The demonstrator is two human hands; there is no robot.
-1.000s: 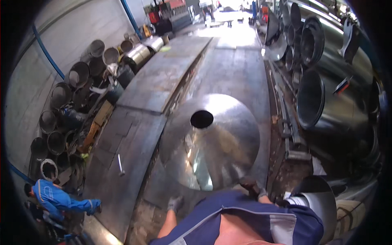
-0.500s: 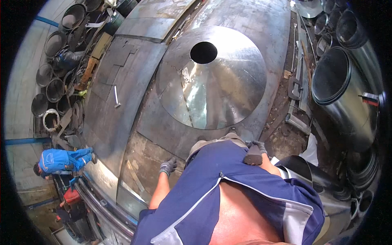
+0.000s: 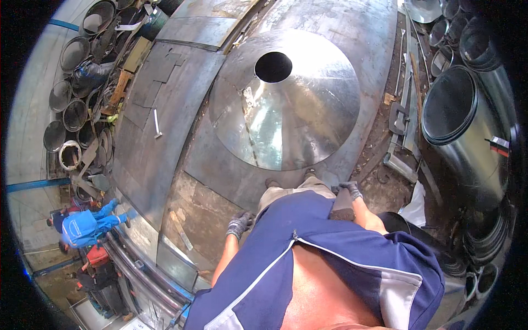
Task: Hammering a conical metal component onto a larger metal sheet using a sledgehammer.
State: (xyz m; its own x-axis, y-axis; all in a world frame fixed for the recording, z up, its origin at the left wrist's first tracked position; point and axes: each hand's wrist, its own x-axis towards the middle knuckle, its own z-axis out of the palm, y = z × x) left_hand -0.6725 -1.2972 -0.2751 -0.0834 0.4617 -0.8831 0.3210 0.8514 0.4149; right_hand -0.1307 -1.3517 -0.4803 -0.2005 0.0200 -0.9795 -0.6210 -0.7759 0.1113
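Note:
A large shiny sheet-metal cone (image 3: 313, 118) with a round hole at its top stands on flat metal sheets just ahead of my feet. Down by my right hip, my gloved right hand (image 3: 352, 190) is closed on a dark brown, blunt-ended block (image 3: 343, 205); whether it has a handle cannot be seen. My left hand (image 3: 240, 224), in a grey glove, hangs beside my left thigh with its fingers loosely bent and nothing visible in them. Neither hand touches the cone. Off to the left, a hammer (image 3: 158, 124) lies on the sheets.
Rolled metal sheets (image 3: 465, 159) stand at the right, beside long bars and a clamp (image 3: 397, 119) on the ground. Several pipe ends (image 3: 74, 114) are stacked at the far left. A person in blue (image 3: 88, 225) is at the lower left near long pipes (image 3: 140, 275).
My left hand has swung inward, closer to my thigh. My right hand still holds the dark block, and the view has shifted slightly. The person in blue has moved a little.

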